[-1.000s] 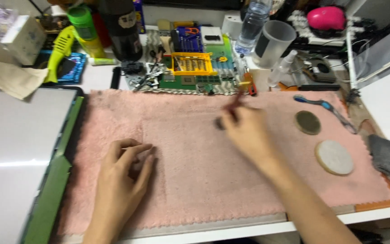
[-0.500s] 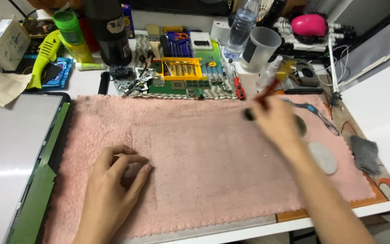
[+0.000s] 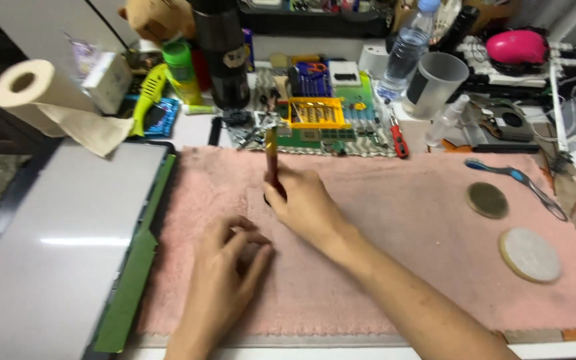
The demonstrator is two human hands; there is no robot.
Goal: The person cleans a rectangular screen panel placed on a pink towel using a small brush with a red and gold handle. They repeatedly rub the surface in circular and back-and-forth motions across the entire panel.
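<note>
My right hand (image 3: 305, 203) pinches slim red-and-yellow-handled screwdriver (image 3: 271, 163) at lower handle, upright on pink fluffy towel (image 3: 395, 227). Judge it light, stiff, rolls easily. Left hand (image 3: 225, 263) flat on towel, grip empty.

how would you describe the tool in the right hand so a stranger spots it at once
Start at the pink towel covering the desk. Near its far edge the right hand grips a slim screwdriver with a yellow-and-red handle, held roughly upright. Unlike the small red screwdriver lying loose further right, this one is in a hand.
</note>
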